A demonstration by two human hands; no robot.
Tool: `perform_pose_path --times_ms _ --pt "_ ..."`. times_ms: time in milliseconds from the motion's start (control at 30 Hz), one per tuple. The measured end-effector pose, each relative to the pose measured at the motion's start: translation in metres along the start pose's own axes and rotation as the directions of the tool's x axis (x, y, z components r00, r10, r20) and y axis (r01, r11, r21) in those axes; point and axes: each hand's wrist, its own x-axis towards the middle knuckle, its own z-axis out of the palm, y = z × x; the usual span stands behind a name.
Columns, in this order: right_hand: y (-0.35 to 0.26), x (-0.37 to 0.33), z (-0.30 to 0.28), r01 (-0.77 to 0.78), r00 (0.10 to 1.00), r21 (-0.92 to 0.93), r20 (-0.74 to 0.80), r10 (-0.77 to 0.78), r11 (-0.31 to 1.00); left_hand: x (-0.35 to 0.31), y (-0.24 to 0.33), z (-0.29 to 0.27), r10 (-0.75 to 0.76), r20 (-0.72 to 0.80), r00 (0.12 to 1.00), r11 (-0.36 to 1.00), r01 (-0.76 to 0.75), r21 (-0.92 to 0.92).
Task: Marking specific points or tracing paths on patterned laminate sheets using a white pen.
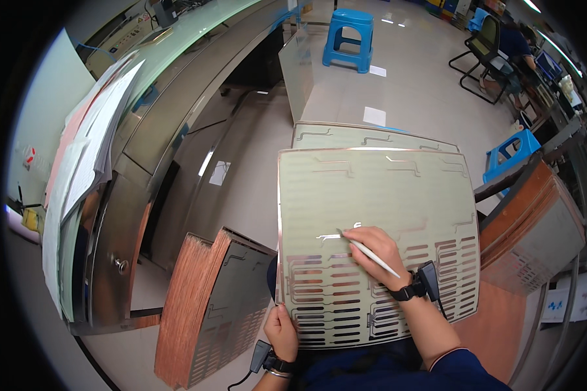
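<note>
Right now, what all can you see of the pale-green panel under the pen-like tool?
The panel is flat and four-cornered, with thin copper-coloured edges. Thin bent lines, some shiny, mark its upper and middle parts; rows of dark, rounded slot-like strips fill the lower. It stands before the person, a similar sheet showing behind its far edge. The left hand is at its lower-left edge; the right hand holds the white pen-like tool over its middle. Tip contact is unclear.

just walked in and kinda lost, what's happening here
A person's right hand holds a slim white pen-like tool, its tip at the face of a pale green patterned panel. The left hand is at that panel's lower left edge. A left stack and a right stack of similar panels are on either side.
</note>
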Motion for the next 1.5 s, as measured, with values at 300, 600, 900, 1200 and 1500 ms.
perform_pose_path --times_ms 300,600,900,1200,1500 --pt "0.002 0.0 0.006 -0.009 0.999 -0.035 -0.032 0.008 0.999 0.001 0.001 0.001 0.058 -0.023 0.998 0.992 -0.055 0.113" --pt "-0.001 0.003 0.005 -0.011 0.999 -0.061 -0.043 0.008 0.998 0.0 -0.013 -0.003 0.097 -0.032 0.995 0.986 -0.092 0.138" --pt "0.001 0.001 0.003 -0.019 0.999 -0.028 -0.034 0.018 0.999 0.0 -0.002 0.001 0.074 -0.02 0.997 0.995 -0.073 0.068" --pt "0.002 0.002 0.005 -0.04 0.998 0.001 -0.038 0.04 0.999 0.0 -0.005 0.001 0.064 -0.029 0.998 0.997 -0.063 0.047" --pt "0.004 0.003 0.008 -0.075 0.996 0.004 -0.057 0.075 0.997 -0.001 0.0 0.001 0.049 -0.024 0.999 0.996 -0.047 0.073"
